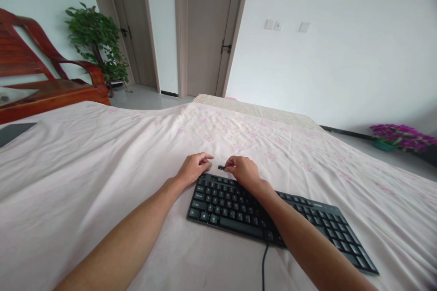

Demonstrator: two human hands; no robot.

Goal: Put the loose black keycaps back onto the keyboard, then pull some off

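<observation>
A black keyboard [239,211] lies at a slant on the pink-white cloth, its cable running toward me. Just beyond its top left corner is my left hand [195,167], its index finger stretched out and its thumb apart, with nothing visible between them. My right hand [243,170] reaches over the keyboard, thumb and fingertips pinched together at a small black piece [221,167] that looks like a keycap. Its exact kind is too small to make out. Faint thin wire-like lines [225,158] show on the cloth beside the right fingertips. My right forearm hides part of the keys.
The wrinkled flowered cloth [119,168] covers the surface around the keyboard. A dark flat object [15,132] lies at the left edge. Beyond stand a wooden armchair [51,63], a green potted plant [94,38], doors and purple flowers [403,136].
</observation>
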